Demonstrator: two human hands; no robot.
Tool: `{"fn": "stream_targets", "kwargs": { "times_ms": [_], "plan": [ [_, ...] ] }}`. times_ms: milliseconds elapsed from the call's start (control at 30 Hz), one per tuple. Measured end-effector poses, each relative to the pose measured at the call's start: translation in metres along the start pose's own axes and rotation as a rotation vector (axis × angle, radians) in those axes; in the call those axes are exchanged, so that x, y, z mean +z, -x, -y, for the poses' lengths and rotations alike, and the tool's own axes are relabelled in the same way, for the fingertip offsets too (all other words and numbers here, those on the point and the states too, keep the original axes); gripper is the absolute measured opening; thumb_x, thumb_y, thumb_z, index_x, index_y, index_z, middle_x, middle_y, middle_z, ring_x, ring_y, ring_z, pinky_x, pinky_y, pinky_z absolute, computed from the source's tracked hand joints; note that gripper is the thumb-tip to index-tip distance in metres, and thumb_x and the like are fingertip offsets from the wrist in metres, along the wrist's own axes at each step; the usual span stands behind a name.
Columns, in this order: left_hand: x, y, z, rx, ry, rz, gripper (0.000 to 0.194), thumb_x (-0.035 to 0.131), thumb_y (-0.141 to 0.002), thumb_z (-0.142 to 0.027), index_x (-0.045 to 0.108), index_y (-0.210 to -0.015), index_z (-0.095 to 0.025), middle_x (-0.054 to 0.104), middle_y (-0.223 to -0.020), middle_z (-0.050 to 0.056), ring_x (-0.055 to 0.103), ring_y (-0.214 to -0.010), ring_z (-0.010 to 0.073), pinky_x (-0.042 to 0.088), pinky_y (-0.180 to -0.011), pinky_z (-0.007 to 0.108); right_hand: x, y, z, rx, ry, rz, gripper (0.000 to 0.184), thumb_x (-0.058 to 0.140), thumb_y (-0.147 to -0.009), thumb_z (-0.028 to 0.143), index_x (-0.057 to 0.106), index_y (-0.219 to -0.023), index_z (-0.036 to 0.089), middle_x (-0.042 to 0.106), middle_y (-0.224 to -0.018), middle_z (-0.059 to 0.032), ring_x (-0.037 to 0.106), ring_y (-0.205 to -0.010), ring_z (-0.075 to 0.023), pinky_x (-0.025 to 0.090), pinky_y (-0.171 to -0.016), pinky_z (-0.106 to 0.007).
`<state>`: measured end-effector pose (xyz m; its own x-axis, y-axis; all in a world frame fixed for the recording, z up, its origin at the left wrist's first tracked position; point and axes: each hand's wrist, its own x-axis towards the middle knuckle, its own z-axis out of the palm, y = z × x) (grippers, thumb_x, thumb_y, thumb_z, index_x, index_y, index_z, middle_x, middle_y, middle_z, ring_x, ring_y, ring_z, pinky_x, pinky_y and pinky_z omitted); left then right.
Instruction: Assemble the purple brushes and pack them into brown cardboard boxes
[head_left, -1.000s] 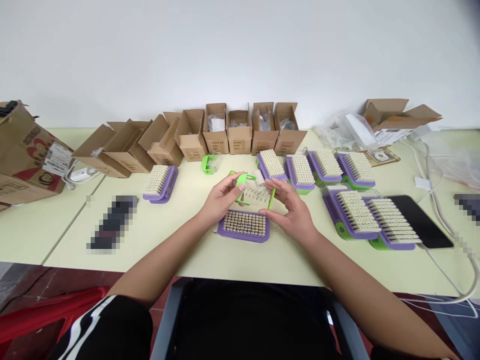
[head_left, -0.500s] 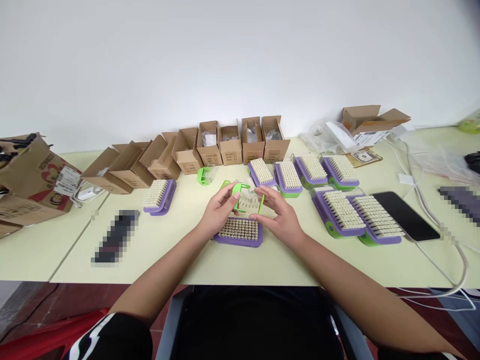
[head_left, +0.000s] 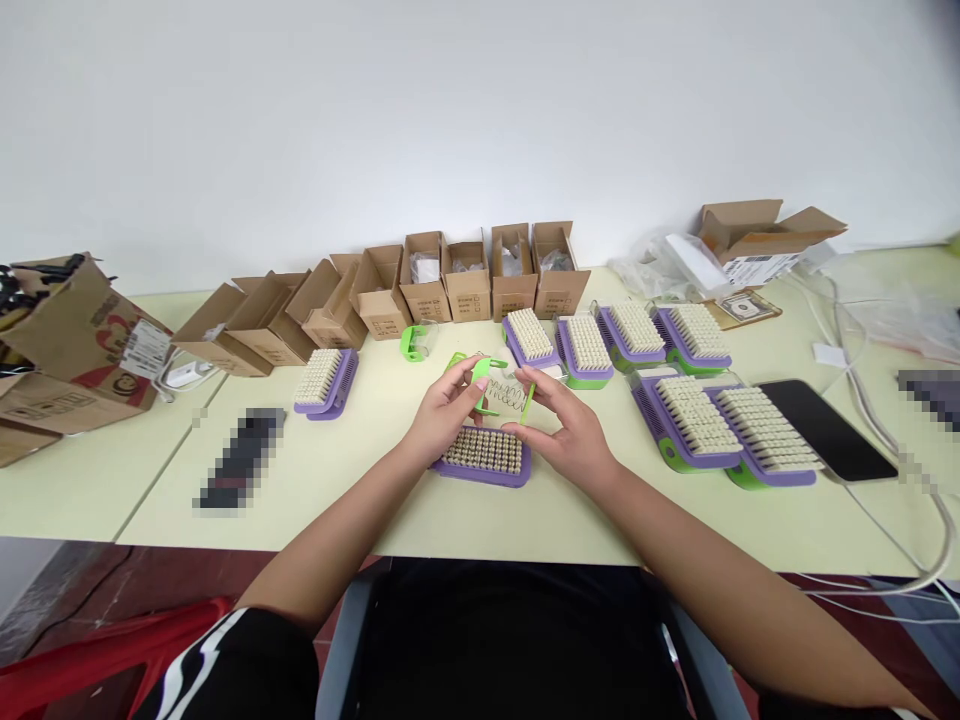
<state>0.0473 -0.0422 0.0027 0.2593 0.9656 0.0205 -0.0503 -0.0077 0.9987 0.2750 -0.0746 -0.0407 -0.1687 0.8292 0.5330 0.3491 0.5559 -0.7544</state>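
Between my two hands is a clear plastic case with bright green ends (head_left: 485, 385); thin dark wavy lines, perhaps wires or springs, show in or through it. My left hand (head_left: 442, 412) grips its green left end with thumb and fingers. On the opposite end, the fingers and thumb of my right hand (head_left: 566, 428) press against the green edge. Just below the case lies a purple tray (head_left: 517, 480) filled with rows of small upright beige pegs with darker tips. Behind my left fingertips a small green piece (head_left: 456, 360) is partly hidden.
Several purple-and-green bristled blocks (head_left: 694, 415) stand to the right, with another block (head_left: 324, 385) on the left. Open cardboard boxes (head_left: 469, 295) line the wall. A green-and-clear part (head_left: 415, 343) sits before them. A black phone (head_left: 829, 430) and cables (head_left: 862, 410) lie at the right.
The clear case has tilted slightly in my hands, and its wavy lines look denser. Both hands keep their hold. The whole view has shifted a little.
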Motion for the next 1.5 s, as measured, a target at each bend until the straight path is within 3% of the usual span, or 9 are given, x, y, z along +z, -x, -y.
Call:
{"fn": "stream_targets", "kwargs": {
  "times_ms": [467,667,1000,1300,1500],
  "plan": [
    [-0.012,-0.005,0.014,-0.066,0.096,0.004,0.064,0.083,-0.095,-0.056,0.071,-0.15,-0.026,0.07,-0.118,0.007,0.063,-0.084,0.0154,0.062,-0.067,0.027,-0.003,-0.002,0.004,-0.013,0.077,-0.003,0.08,0.086,-0.098,0.048,0.05,-0.169,0.045,0.071,-0.155,-0.0059,0.073,-0.137,-0.0351,0.063,-0.119,-0.061],
    [-0.013,-0.004,0.017,-0.045,0.036,0.043,0.064,0.082,-0.096,-0.055,0.07,-0.151,-0.026,0.075,-0.127,0.011,0.069,-0.09,0.0206,0.065,-0.071,0.033,-0.001,-0.003,0.006,-0.058,0.19,0.064,0.08,0.085,-0.098,0.048,0.048,-0.169,0.043,0.07,-0.157,-0.0085,0.071,-0.14,-0.0356,0.064,-0.117,-0.059],
    [-0.014,-0.004,0.018,-0.051,0.035,0.086,0.067,0.083,-0.096,-0.055,0.067,-0.153,-0.024,0.074,-0.134,0.013,0.074,-0.1,0.0248,0.069,-0.078,0.038,0.003,-0.002,0.005,-0.102,0.255,0.034,0.078,0.08,-0.102,0.047,0.045,-0.172,0.039,0.07,-0.157,-0.0104,0.072,-0.14,-0.0342,0.065,-0.115,-0.054],
    [-0.022,-0.011,0.026,-0.099,0.185,0.046,0.063,0.086,-0.094,-0.051,0.07,-0.15,-0.028,0.072,-0.127,0.007,0.07,-0.088,0.0163,0.069,-0.074,0.032,-0.001,-0.002,-0.002,-0.011,0.195,0.009,0.073,0.079,-0.102,0.048,0.05,-0.168,0.043,0.07,-0.156,-0.0061,0.072,-0.139,-0.0327,0.064,-0.117,-0.053],
    [-0.019,-0.008,0.007,-0.095,0.215,-0.033,0.063,0.085,-0.094,-0.049,0.068,-0.15,-0.026,0.07,-0.124,0.006,0.069,-0.089,0.0139,0.072,-0.084,0.036,-0.015,-0.008,0.003,0.045,0.172,0.064,0.079,0.079,-0.102,0.05,0.044,-0.172,0.043,0.067,-0.162,-0.0051,0.069,-0.145,-0.0333,0.06,-0.122,-0.057]
  ]
}}
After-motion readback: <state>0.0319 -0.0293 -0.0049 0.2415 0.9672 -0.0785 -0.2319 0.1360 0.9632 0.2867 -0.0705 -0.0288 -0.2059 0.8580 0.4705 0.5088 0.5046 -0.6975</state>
